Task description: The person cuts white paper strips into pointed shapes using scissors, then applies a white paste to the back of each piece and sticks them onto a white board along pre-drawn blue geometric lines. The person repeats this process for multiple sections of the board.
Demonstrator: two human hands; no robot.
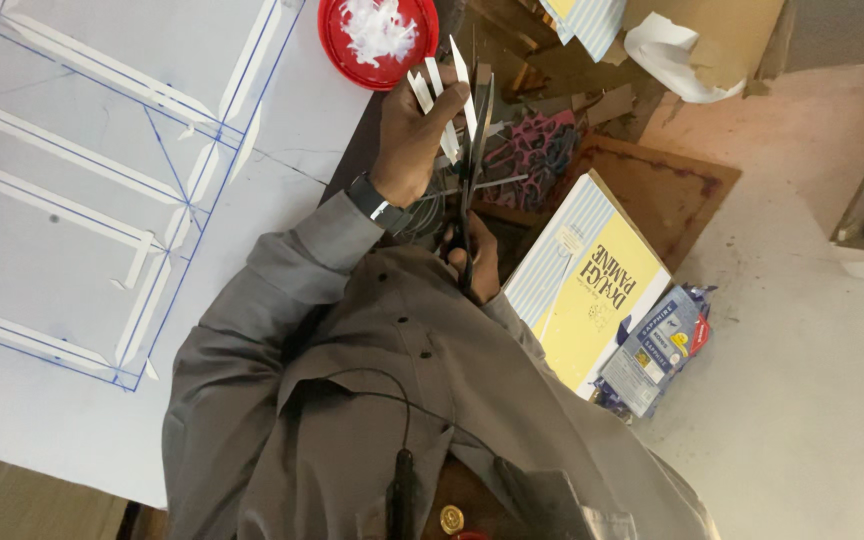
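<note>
The left hand (410, 135) pinches a fan of white paper strips (444, 95) upright, ends clear for the blades, while the right hand (474, 255) grips black scissors (470, 170) against them, just right of the red bowl (377, 40) of scraps.

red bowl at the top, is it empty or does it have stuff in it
Not empty. The red bowl holds a heap of white scraps that covers most of its middle, with only the red rim and some of the bottom showing.
</note>
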